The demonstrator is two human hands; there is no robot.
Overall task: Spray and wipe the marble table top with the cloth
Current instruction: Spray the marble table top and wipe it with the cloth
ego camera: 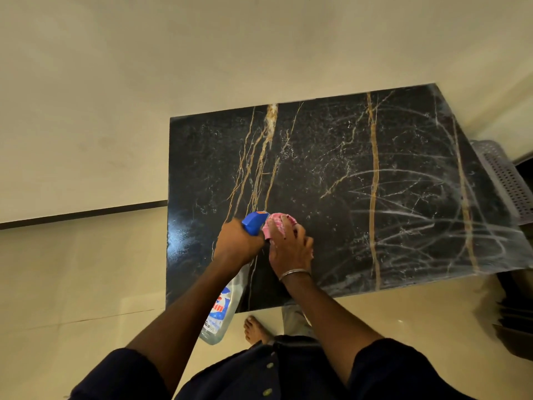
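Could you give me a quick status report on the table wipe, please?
Left hand grips spray bottle, nozzle by pink cloth. Right hand holds it on marble table top. Wipe streaks at right. Grey perforated item beside right edge.

This looks like a room in a home. A black marble table top (375, 183) with gold and white veins stands against a plain cream wall (144, 82), which meets glossy cream floor tiles (86, 284) at a dark skirting strip (83, 212) to the table's left. A bare foot (255, 330) rests on the tiles just at the table's near edge, and a grey perforated plastic piece (501, 180), basket or seat I cannot tell, sits at its right edge. Over the table's near part, the left hand (238, 243) grips a labelled spray bottle (222, 310) of cleaner and the right hand (290, 246) holds a pink checked cloth (272, 226).
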